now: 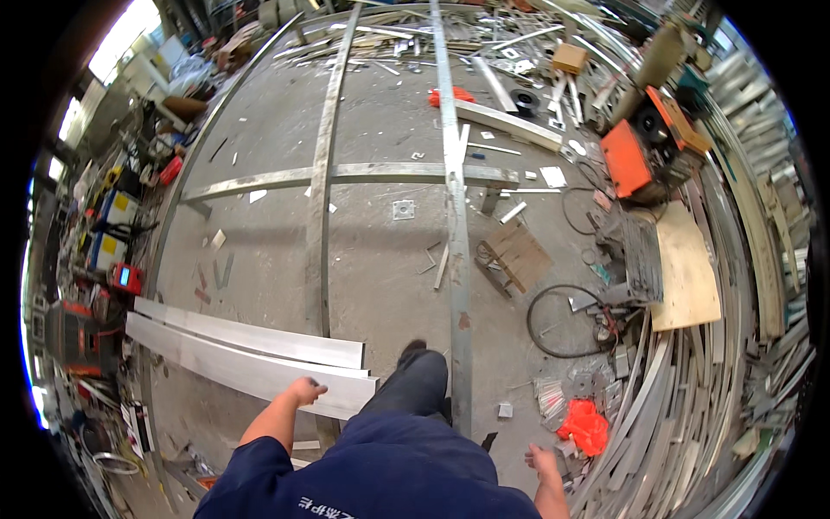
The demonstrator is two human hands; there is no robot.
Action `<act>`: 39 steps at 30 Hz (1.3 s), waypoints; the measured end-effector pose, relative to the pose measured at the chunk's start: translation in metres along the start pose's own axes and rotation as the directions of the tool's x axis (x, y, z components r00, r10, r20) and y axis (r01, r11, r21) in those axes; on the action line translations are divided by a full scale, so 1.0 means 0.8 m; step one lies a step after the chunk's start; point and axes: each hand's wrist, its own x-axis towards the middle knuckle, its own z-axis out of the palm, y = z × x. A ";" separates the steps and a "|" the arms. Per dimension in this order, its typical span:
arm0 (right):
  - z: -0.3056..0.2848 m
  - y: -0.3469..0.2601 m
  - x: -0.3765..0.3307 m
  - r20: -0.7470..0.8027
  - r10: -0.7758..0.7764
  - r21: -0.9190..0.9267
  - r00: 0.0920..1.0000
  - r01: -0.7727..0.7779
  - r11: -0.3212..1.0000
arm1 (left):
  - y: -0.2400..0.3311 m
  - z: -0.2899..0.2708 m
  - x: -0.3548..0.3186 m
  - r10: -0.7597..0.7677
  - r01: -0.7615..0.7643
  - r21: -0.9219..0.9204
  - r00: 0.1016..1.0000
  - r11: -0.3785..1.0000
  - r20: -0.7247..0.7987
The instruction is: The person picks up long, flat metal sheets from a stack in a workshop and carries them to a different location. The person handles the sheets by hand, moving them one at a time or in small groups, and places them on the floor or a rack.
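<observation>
Fingers of the left hand (304, 391) are seen curled over the pale planks (242, 361); whether anything is gripped cannot be told. Those of the right hand (543, 458) are held loosely apart. The planks, long, smooth and seemingly metal, are laid across the steel frame (460, 285); stiff, slightly slippery handling is expected, hold best taken by both long edges. Beyond, crumpled orange plastic (584, 426) is seen.
</observation>
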 end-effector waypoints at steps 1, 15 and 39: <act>0.013 -0.038 0.000 0.006 -0.044 -0.019 0.999 0.044 0.999 | -0.040 0.005 0.008 -0.090 0.092 -0.036 0.995 0.995 0.040; 0.114 -0.339 0.140 0.064 -0.051 -0.093 0.997 0.056 0.994 | 0.252 -0.418 0.339 0.111 -0.193 -0.268 0.949 0.944 -0.294; 0.484 -1.444 0.305 0.294 -0.535 -0.148 0.792 0.591 0.793 | 0.295 -0.792 0.574 -0.461 0.506 -0.377 0.863 0.776 0.209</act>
